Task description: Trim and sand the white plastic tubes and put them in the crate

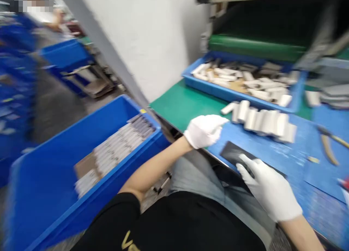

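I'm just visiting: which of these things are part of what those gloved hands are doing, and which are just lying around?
Seemingly in use: left gloved hand, right gloved hand, black flat piece it touches, row of white rolls.

Seemingly just nearby: pliers, filled blue tray, blue crate.

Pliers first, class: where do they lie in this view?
Far right in the head view: the pliers lie on the blue mat, right of the white cylinders.
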Motion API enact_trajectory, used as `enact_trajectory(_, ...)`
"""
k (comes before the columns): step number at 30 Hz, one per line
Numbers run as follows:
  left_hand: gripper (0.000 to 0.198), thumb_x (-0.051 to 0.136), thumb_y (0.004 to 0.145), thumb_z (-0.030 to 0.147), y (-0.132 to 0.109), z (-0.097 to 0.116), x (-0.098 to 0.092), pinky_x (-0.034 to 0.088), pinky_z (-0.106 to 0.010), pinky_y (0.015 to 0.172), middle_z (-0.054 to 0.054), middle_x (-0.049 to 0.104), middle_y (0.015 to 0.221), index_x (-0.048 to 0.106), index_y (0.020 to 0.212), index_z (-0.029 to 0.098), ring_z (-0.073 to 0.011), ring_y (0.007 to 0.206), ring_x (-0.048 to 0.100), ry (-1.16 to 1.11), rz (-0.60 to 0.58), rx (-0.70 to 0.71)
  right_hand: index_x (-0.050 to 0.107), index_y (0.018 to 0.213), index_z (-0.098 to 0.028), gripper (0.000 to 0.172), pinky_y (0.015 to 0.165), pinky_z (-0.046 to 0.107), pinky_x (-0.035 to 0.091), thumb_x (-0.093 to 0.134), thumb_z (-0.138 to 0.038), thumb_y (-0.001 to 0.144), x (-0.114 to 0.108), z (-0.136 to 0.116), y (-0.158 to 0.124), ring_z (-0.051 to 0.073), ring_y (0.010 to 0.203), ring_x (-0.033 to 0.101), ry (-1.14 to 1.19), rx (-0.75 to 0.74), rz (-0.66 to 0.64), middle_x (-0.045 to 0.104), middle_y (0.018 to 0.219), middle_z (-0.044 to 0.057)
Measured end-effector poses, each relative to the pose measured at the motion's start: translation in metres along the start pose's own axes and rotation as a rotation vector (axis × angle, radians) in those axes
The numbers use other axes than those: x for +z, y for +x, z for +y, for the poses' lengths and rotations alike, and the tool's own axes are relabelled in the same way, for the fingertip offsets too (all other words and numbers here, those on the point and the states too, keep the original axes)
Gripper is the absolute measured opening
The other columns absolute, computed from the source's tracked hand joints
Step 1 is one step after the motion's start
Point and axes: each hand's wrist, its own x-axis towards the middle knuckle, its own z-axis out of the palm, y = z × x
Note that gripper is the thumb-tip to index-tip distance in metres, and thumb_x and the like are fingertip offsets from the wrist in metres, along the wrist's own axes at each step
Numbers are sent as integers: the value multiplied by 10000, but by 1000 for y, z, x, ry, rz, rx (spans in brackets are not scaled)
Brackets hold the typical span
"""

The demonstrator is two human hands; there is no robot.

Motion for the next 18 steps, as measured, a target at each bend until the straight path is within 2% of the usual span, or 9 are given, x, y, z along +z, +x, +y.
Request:
enact_trajectory(2,383,517,1040,301,21,-14,19,566,-370,1080,-91,768,1307,707,1358,202,-219,1219,722,-70,79,-144,649,1391,-235,476,692,377,515,390,-525,1116,-17,18,1,285,865,729,-30,227,43,728,1036,92)
enact_trajectory(3,393,527,1047,327,34,-20,26,564,-357,1070,-86,757,1310,674,1394,217,-214,1208,722,-85,62,-236,633,1412,-233,479,719,388,531,399,-520,1108,-25,31,4,294,894,733,-27,353,68,732,1106,105)
enact_trajectory(6,538,551,1042,453,75,-36,43,577,-373,1019,-116,697,1397,537,1525,218,-252,1202,721,-42,-153,-468,564,1483,-190,552,861,466,564,429,-538,1077,-44,78,20,364,1060,726,-13,664,122,693,1311,170)
enact_trajectory(9,654,445,1057,613,112,-42,63,546,-432,1067,-180,627,1494,462,1561,196,-325,1321,662,95,-387,-506,500,1535,-163,620,1065,539,508,449,-554,1057,-52,118,46,412,1301,640,80,858,43,591,1507,224)
enact_trajectory(11,626,373,1070,627,132,-42,76,535,-458,1073,-201,651,1456,510,1493,187,-351,1316,665,154,-489,-494,464,1565,-126,670,1104,512,490,439,-563,1058,-51,134,66,394,1367,603,129,897,-28,554,1553,252)
enact_trajectory(13,536,371,1079,553,144,-39,87,548,-472,1040,-217,691,1384,581,1383,165,-363,1254,700,174,-564,-481,534,1499,-79,670,1081,469,501,390,-576,1074,-46,144,87,371,1333,633,152,896,-69,614,1475,279)
enact_trajectory(15,424,437,1060,441,151,-37,94,554,-471,1024,-232,707,1345,626,1295,143,-371,1233,711,192,-617,-461,636,1376,-58,636,1036,438,512,389,-562,1078,-42,150,103,354,1265,675,168,874,-128,682,1357,292)
enact_trajectory(18,359,530,993,308,151,-39,93,539,-479,1050,-252,696,1351,625,1287,126,-388,1283,687,240,-672,-447,701,1282,-82,554,1021,407,502,501,-541,1046,-42,155,117,333,1239,687,172,807,-216,725,1266,275)
